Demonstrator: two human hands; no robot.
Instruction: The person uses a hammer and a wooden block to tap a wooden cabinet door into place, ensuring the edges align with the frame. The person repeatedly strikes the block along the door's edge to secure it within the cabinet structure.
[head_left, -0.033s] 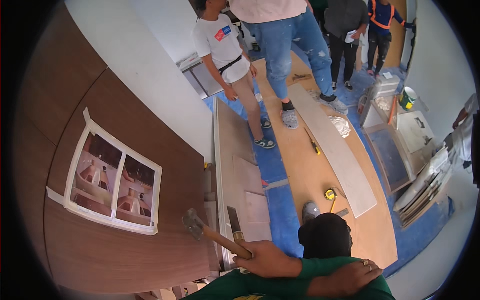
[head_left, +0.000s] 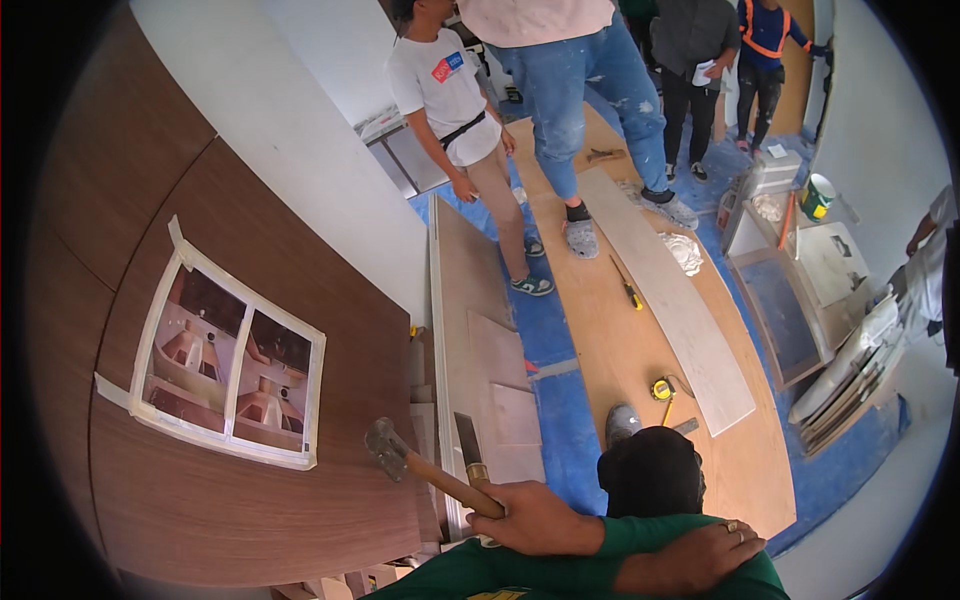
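brown wood-grain panel (head_left: 230, 500), blue floor sheet (head_left: 560, 400), green sleeve (head_left: 640, 545)

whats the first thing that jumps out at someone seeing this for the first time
The hammer, low at centre, gripped by its wooden handle in a hand, its metal head close to the big brown wood-grain panel filling the left. Taped on that panel is a sheet of printed room pictures. To the right, a long pale board lies on a plywood sheet over blue floor covering, with a yellow tape measure beside it and several people standing at the top.
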